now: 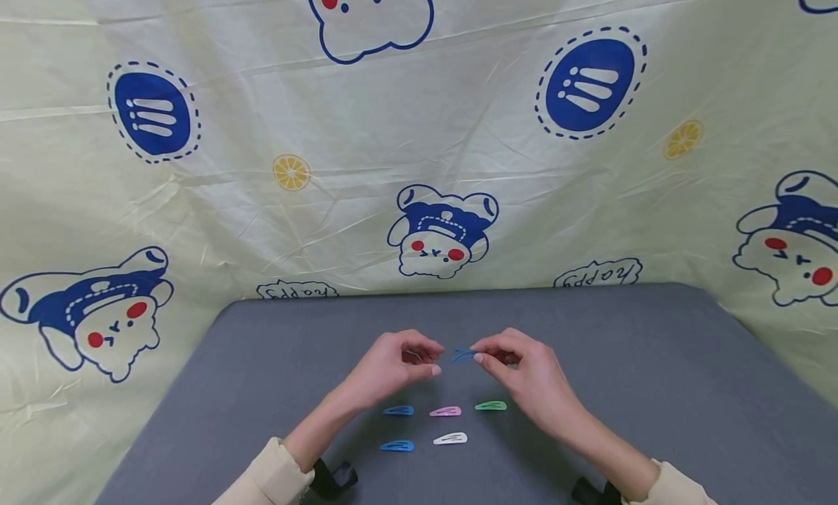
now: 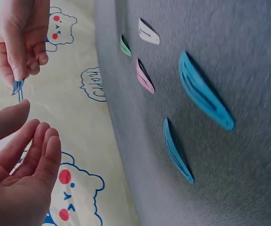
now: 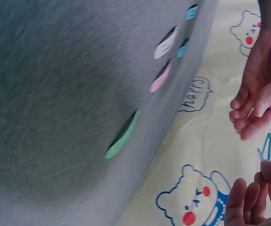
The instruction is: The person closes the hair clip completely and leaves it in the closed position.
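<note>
My right hand pinches a blue snap hair clip by one end, above the grey table. Its two parts stand spread apart, as the right wrist view shows of the same clip. Facing it from the left, my left hand holds nothing; its fingers are loosely bent, a small gap from the clip. Below the hands lie a blue clip, a pink clip and a green clip in a row. Nearer to me are another blue clip and a white clip.
The grey cloth-covered table spreads out on both sides of the hands. Behind its far edge hangs a pale curtain printed with cartoon figures and orange slices. A dark wrist mount sits below the left forearm.
</note>
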A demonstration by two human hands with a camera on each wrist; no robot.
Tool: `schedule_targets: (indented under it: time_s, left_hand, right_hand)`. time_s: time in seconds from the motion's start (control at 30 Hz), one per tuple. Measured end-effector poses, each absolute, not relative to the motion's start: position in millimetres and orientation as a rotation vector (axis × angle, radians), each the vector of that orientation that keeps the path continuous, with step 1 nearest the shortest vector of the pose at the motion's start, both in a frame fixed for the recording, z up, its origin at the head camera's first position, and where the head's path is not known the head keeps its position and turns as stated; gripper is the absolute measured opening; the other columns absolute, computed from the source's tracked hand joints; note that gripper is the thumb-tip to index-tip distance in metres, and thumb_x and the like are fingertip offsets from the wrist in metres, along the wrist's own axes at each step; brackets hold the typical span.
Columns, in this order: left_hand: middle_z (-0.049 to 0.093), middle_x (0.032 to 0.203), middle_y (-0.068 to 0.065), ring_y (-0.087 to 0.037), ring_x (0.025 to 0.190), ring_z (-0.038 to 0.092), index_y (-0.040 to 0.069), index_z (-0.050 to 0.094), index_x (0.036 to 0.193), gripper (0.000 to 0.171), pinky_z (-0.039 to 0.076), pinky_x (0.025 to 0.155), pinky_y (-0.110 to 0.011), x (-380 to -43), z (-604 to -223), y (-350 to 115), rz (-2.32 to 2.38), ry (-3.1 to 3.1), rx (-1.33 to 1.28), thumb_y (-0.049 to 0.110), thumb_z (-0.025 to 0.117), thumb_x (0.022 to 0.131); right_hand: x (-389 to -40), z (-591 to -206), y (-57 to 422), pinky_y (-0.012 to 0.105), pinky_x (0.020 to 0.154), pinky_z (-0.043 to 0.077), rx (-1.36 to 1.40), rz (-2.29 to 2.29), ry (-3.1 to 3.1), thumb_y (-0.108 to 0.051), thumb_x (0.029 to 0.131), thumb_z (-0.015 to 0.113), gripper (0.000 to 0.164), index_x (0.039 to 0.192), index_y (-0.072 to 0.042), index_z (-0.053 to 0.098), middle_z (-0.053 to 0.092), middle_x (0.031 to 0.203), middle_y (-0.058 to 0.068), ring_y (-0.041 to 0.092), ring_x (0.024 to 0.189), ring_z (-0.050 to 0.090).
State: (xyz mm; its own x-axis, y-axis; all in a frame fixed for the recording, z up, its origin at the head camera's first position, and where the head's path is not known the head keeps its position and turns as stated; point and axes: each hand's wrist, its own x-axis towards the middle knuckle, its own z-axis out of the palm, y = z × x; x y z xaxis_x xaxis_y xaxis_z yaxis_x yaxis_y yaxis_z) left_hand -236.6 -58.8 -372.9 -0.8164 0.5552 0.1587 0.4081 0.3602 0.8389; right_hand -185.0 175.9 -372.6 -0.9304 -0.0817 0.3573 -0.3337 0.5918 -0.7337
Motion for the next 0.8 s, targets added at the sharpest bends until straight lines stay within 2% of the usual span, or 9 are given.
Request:
schedule_targets:
  time_s: [0.4,0.57,0.8]
  left_hand:
    - [0.067,0.101,0.001,-0.016,0.090,0.061,0.013,0.074,0.107,0.019,0.050,0.087,-0.034,-208.6,-365.4,-65.5,1.554,2.404,0.830,0.016,0.075,0.089]
    - [0.066,0.099,0.007,-0.014,0.090,0.062,0.018,0.074,0.107,0.019,0.051,0.087,-0.031,-199.1,-363.5,-68.2,1.578,2.406,0.807,0.017,0.076,0.088]
    - [0.067,0.099,0.009,-0.013,0.089,0.063,0.019,0.074,0.105,0.019,0.051,0.087,-0.035,-181.5,-359.6,-70.3,1.613,2.392,0.812,0.017,0.077,0.087]
  right_hand:
    - [-155.0,-357.1,168.7,0.027,0.065,0.050,0.298,1.288,-2.538,-0.016,0.088,0.075,0.016,0.094,-0.031,0.073,0.060,0.083,-0.010,0.010,0.076,0.058]
    - [-144.7,-354.8,165.7,0.026,0.063,0.048,0.310,1.277,-2.527,-0.015,0.088,0.075,0.019,0.093,-0.033,0.073,0.058,0.080,-0.012,0.009,0.074,0.056]
    - [-130.8,-352.4,161.2,0.025,0.060,0.046,0.309,1.277,-2.516,-0.013,0.087,0.076,0.023,0.092,-0.035,0.072,0.056,0.077,-0.014,0.008,0.073,0.055]
